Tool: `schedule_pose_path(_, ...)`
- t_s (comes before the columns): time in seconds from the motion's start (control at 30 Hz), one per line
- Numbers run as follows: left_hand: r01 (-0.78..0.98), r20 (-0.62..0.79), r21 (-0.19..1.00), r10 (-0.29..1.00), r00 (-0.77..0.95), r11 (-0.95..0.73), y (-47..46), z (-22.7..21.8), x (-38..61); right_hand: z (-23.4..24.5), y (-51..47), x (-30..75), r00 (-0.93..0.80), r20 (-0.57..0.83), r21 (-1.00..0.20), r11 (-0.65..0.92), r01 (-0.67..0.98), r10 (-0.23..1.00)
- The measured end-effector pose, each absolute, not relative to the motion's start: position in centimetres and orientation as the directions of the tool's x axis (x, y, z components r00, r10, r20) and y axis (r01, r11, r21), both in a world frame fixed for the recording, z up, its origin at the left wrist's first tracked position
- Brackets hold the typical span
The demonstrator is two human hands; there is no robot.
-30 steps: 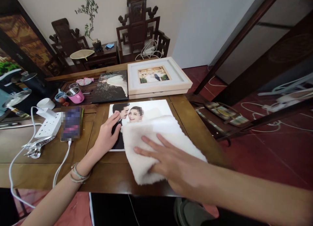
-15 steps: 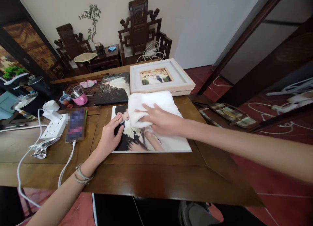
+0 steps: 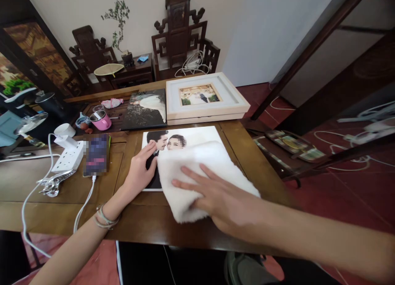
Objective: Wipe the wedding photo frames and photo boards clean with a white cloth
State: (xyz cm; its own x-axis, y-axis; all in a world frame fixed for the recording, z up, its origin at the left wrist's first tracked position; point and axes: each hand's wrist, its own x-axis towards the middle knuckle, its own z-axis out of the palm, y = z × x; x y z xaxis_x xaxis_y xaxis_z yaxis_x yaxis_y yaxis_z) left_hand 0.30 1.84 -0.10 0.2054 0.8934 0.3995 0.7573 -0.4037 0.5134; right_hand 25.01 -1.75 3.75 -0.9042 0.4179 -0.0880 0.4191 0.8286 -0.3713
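Note:
A photo panel [image 3: 203, 133] showing a couple lies flat on the wooden table [image 3: 135, 219]. Over its lower right part spreads a folded white cloth [image 3: 185, 161], its near corner hanging past the panel's front edge. My right hand [image 3: 216, 194] presses on this cloth with fingers spread, the thumb partly hidden. At the panel's left edge, my left hand [image 3: 140, 167] rests with its fingers stretched out flat on the picture.
Behind the panel are a light wooden picture frame [image 3: 234, 108] and a dark photo panel [image 3: 145, 108]. To the left are a pink mug [image 3: 101, 120], a phone [image 3: 96, 153] on a charging cable, and a white power strip [image 3: 68, 156]. A dark wooden chair [image 3: 179, 30] stands beyond.
My right hand has slid the white cloth toward me and slightly right, uncovering the upper part of the panel. My left hand has stayed at the left edge.

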Motion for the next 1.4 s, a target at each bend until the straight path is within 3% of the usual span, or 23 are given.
schedule_pose_path(0.1,0.757,0.398,0.513,0.893,0.207,-0.405,1.9,-0.1,0.3,4.3,2.5,24.2,-0.876,-0.096,-0.335,0.813,0.476,0.473)
schedule_pose_path(0.27,0.746,0.405,0.52,0.889,0.213,-0.416,1.8,-0.1,0.2,3.9,8.2,22.7,-0.816,0.02,-0.257,0.792,0.554,0.578)
schedule_pose_path(0.47,0.752,0.366,0.516,0.899,0.239,-0.41,1.9,0.1,0.0,3.2,5.2,22.3,-0.807,-0.032,-0.153,0.795,0.586,0.589)
schedule_pose_path(0.67,0.753,0.361,0.519,0.902,0.236,-0.404,2.0,0.0,0.1,3.3,-2.6,24.4,-0.873,-0.058,-0.317,0.82,0.476,0.484)
schedule_pose_path(0.8,0.761,0.365,0.505,0.899,0.241,-0.408,1.9,-0.1,0.1,3.3,-1.8,26.1,-0.857,-0.013,-0.388,0.787,0.479,0.515)
schedule_pose_path(0.97,0.763,0.388,0.485,0.887,0.251,-0.428,1.9,-0.1,0.0,2.8,4.1,28.4,-0.715,0.048,-0.328,0.687,0.648,0.697)
schedule_pose_path(1.07,0.757,0.397,0.489,0.883,0.249,-0.433,1.9,-0.2,0.0,2.4,5.7,28.7,-0.672,0.095,-0.264,0.669,0.694,0.734)
schedule_pose_path(1.23,0.759,0.402,0.493,0.885,0.235,-0.426,1.9,-0.3,0.1,2.3,2.3,26.6,-0.754,0.052,-0.173,0.75,0.639,0.655)
schedule_pose_path(1.4,0.744,0.368,0.521,0.896,0.247,-0.419,2.0,-0.3,-0.1,2.4,-2.8,24.4,-0.9,0.021,-0.267,0.87,0.414,0.435)
